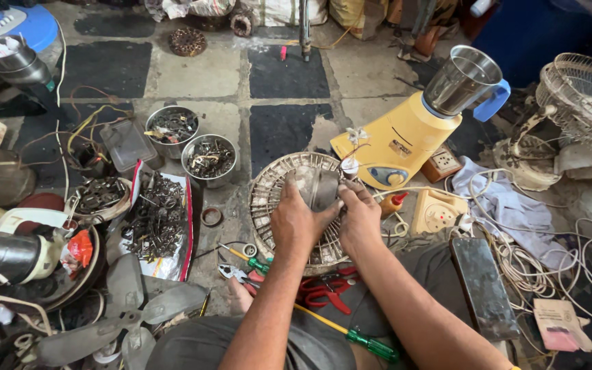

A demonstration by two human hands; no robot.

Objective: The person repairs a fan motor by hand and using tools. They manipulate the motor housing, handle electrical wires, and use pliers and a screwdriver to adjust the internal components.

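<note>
We clasp one fan motor (pixel 320 188) in both our left hand (pixel 299 223) and right hand (pixel 359 218), each grip closed on it, over one wire guard (pixel 272 199), two steel bowls (pixel 208 161) nearby.

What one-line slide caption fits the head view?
Both hands, left hand and right hand, grip a fan motor over its wire guard on a cluttered workshop floor.

The scene is seen from one camera worn on the head, directed steeply down and forward. The tiled stone floor (pixel 193 72) is viewed from close; the far edge is shown above.
</note>
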